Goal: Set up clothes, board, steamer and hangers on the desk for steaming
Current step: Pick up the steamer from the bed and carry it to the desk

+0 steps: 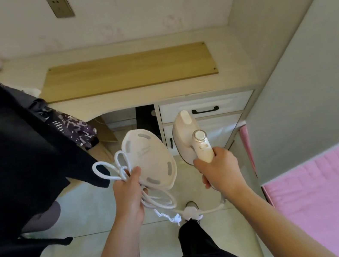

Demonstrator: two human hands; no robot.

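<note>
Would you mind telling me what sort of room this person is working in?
Most likely a small bedroom at home. A pink quilted bed cover lies at the right, a built-in light wood desk with drawers fills the alcove, and dark clothes hang at the left.

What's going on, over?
Right hand grips steamer. Left hand holds cord and base. Board on desk. Nothing blocking.

Faint embossed marking on the steamer base plate (pixel 148 157), seemingly unreadable.

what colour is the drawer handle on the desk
Black, on a white drawer; the drawer handle shows clearly in the head view.
</note>
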